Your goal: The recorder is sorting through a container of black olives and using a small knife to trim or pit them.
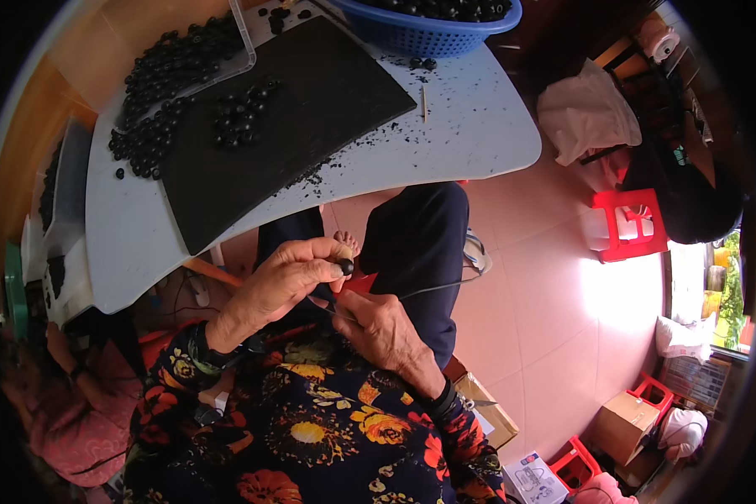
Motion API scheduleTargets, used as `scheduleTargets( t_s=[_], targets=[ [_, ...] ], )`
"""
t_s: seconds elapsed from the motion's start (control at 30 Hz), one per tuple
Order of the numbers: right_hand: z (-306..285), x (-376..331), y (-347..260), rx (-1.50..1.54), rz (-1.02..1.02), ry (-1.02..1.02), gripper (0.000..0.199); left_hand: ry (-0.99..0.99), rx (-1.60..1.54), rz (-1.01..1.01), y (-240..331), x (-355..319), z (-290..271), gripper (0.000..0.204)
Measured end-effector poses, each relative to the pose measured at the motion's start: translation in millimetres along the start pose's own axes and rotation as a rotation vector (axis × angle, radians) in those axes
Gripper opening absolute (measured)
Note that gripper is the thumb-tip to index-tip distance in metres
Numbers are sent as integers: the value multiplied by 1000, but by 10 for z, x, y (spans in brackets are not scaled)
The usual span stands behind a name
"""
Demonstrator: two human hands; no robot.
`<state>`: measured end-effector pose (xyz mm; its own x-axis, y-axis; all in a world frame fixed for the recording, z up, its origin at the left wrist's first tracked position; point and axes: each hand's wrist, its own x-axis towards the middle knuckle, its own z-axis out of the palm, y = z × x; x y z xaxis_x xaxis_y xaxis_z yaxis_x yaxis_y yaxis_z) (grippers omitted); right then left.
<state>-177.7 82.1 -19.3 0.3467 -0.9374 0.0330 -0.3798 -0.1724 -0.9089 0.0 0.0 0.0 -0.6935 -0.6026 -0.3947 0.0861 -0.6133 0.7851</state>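
Observation:
My left hand (287, 277) is closed in a pinch, with a small black round piece (345, 266) between thumb and fingertips. Close beside it, below and to the right, my right hand (384, 329) is curled round a thin grey tool (331, 307), mostly hidden by the fingers. Both hands are over my lap, just off the table's near edge. On the table, a black mat (311, 109) carries a small heap of similar black pieces (242, 113). A larger pile of them (176, 63) lies at the left.
The white table (487, 126) has dark crumbs and a thin pale stick (424, 105) on it. A blue basket (428, 32) full of black pieces stands at the far edge. Red stools (630, 225) and a cardboard box (624, 427) are at the right. Another person's pink clothing (92, 428) shows lower left.

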Motion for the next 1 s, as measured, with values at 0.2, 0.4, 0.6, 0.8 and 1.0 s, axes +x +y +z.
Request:
scheduleTargets(
  t_s=[0.2, 0.4, 0.6, 0.8, 1.0],
  targets=[
    [-288, 154, -176, 185, 141, 331, 25, -11, -15, -56, -14, 139, -32, 26],
    [-386, 348, -208, 146, 81, 91, 31, -44, -122, -58, 48, 100, -2, 31],
    [-929, 913, -425, -66, 64, 397, 14, -162, -124, 110, 27, 71, -135, 27],
    [-2062, 2263, -631, -197, -57, 705, 14, -134, -37, 197, 124, -117, -156, 23],
    [-2666, 3055, -691, -748, -144, 695, 26, -124, 41, 128, 190, -188, -210, 20]
  ],
)
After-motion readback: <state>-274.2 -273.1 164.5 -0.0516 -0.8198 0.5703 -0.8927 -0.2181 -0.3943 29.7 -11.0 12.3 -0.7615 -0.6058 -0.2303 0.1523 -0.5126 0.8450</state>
